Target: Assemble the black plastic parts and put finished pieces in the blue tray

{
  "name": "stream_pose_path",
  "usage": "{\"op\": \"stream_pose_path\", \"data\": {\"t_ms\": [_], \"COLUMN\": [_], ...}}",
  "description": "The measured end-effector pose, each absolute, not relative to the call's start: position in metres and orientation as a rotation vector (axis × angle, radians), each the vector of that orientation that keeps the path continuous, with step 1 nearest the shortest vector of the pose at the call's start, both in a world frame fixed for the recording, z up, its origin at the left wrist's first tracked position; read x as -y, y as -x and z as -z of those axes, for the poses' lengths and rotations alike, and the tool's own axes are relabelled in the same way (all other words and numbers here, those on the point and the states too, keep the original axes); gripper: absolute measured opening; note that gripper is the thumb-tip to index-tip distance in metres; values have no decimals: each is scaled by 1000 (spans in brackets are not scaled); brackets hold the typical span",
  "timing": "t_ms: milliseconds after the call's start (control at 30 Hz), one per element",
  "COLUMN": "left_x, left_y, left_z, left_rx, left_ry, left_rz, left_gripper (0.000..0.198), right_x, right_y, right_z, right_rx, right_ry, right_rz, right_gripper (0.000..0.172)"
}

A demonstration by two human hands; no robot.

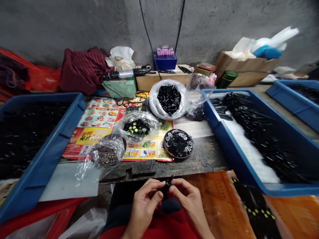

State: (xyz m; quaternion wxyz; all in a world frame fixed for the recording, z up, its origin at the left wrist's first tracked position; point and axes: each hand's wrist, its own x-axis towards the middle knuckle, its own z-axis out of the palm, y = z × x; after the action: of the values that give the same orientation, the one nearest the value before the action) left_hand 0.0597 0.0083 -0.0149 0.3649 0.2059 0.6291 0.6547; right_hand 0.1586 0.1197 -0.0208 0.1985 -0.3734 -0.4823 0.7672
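Low in the head view, my left hand [147,202] and my right hand [185,199] meet in front of the bench edge. Both pinch a small black part [167,186] between thumbs and fingertips; much of it is hidden, so its exact kind does not show. Just beyond stands a round dish of flat black and grey discs [178,143]. To its left are a plastic bag of black pieces with yellow-green tops [137,127] and a bag of small metal screws [108,156]. Farther back, a clear bag holds black pieces [169,99].
Blue bins flank the bench: one at left [53,159] with dark pieces, one at right [216,132] with long black pieces. At the back, an electric screwdriver [122,74] lies on a green box [121,88]. A red chair [57,212] stands at lower left.
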Motion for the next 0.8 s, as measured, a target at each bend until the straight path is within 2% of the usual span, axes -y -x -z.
{"op": "stream_pose_path", "data": {"t_ms": [233,467,800], "left_x": [-9,-11,-12], "left_y": [-61,-60,-59], "left_z": [13,13,11], "left_rx": [-1604,-1655,-1671], "left_ry": [-535,-598,-586], "left_rz": [-1699,-1685,-1686], "left_gripper": [16,16,16], "right_x": [-124,-125,-125], "right_y": [-162,-160,-163], "right_z": [30,37,34], "right_rx": [1396,1152,1225], "right_ry": [954,972,1025], "right_rz": [-2358,-2410,-2332], "right_gripper": [47,35,38]}}
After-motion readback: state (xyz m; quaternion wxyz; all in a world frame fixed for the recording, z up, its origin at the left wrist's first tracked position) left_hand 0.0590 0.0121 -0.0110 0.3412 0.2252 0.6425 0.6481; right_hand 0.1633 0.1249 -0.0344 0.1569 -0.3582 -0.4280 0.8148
